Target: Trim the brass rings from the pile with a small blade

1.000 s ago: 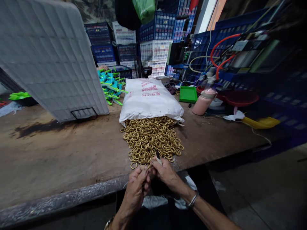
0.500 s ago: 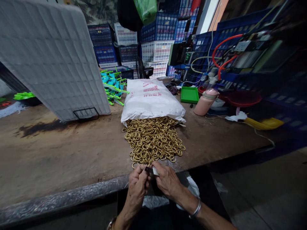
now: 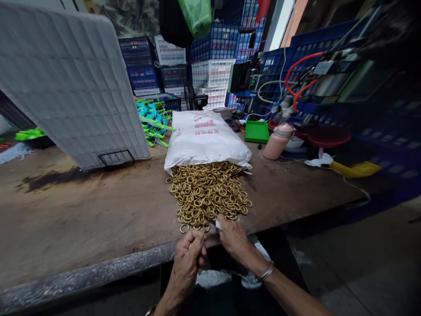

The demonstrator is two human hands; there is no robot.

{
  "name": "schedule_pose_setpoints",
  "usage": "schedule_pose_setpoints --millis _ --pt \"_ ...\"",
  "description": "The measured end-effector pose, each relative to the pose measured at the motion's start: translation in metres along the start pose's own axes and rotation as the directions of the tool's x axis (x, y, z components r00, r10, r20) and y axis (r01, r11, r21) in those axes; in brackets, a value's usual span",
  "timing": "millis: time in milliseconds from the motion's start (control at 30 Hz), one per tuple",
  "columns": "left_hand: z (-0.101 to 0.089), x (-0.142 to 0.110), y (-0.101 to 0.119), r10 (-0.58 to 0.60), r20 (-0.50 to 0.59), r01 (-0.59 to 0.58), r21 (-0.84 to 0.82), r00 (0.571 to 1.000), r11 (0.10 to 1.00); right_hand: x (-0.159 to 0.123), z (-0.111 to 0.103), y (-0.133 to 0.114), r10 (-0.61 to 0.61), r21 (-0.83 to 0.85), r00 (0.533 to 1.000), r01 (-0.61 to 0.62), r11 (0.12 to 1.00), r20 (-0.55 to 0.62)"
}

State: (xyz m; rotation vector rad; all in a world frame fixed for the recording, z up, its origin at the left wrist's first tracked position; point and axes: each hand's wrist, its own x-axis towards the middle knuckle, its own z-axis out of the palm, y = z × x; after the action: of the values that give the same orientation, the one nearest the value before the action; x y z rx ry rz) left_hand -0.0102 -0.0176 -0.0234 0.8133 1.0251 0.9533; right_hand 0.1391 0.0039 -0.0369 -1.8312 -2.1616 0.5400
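Gold-coloured rings (image 3: 210, 193) spill in a heap from the mouth of a white printed sack (image 3: 205, 140) onto the table. My left hand (image 3: 189, 259), at the table's front edge, is closed in a pinch on a gold ring (image 3: 203, 232), seen almost edge-on and mostly covered by the fingers. Just right of it, my right hand (image 3: 234, 239) is closed around a small knife (image 3: 218, 224) with a whitish grip. Its dark, narrow blade points left over the nearest rings. The two hands are slightly apart.
A grey-white padded panel (image 3: 72, 87) stands on the table (image 3: 98, 210) at the left. Green and blue plastic pieces (image 3: 154, 120) lie behind it. To the right are a green tray (image 3: 257, 131), a pink bottle (image 3: 278, 142) and a yellow scoop-like piece (image 3: 357, 169).
My right hand has moved away from the left, carrying the small knife up to the edge of the ring heap. The left hand still pinches low at the table edge, now with a ring showing.
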Motion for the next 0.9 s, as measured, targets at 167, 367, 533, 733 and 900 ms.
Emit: schedule_pose_setpoints --millis 167,367,533,733,900 --pt "0.0 -0.001 0.005 -0.023 -0.006 0.022 -0.07 1.0 0.997 0.006 -0.003 0.01 -0.002 0.068 0.996 0.008 0.998 -0.092" --pt "-0.004 0.006 -0.005 -0.019 -0.028 0.019 -0.021 0.999 1.0 -0.004 -0.003 -0.015 -0.17 0.178 0.985 0.167 0.97 0.005" --pt "-0.007 0.001 -0.005 0.004 -0.012 -0.004 0.038 1.0 0.999 -0.003 -0.006 -0.017 -0.152 0.07 0.985 0.146 0.987 0.076" --pt "-0.007 -0.01 0.007 -0.062 0.086 0.074 -0.136 0.994 0.988 0.009 -0.004 0.013 0.047 -0.025 0.999 -0.047 0.999 -0.008" --pt "-0.012 -0.005 0.013 -0.038 0.005 0.038 -0.271 0.999 0.962 0.008 0.0 0.012 0.01 0.046 0.997 -0.006 0.999 -0.083"
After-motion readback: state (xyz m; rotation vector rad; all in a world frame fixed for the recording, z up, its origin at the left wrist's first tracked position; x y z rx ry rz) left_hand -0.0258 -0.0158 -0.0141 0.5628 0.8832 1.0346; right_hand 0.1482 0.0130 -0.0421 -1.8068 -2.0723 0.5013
